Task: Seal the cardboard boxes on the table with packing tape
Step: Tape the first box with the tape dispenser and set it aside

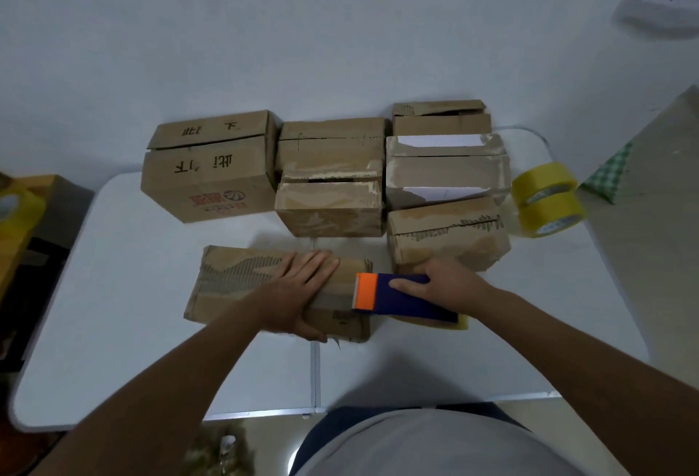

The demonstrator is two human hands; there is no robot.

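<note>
Cardboard boxes: the nearest box [280,288], at the counter's [151,343] front middle, lies under your flat, straight-fingered left hand [302,286]. Your right hand [442,282] clamps the tape dispenser [401,296] at its right end. Six boxes [329,177] behind show unsealed seams; most work apparently remains.

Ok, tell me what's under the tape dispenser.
A yellowish tape roll peeks out beneath the dispenser, held by the right hand. Most of the roll is covered.
</note>
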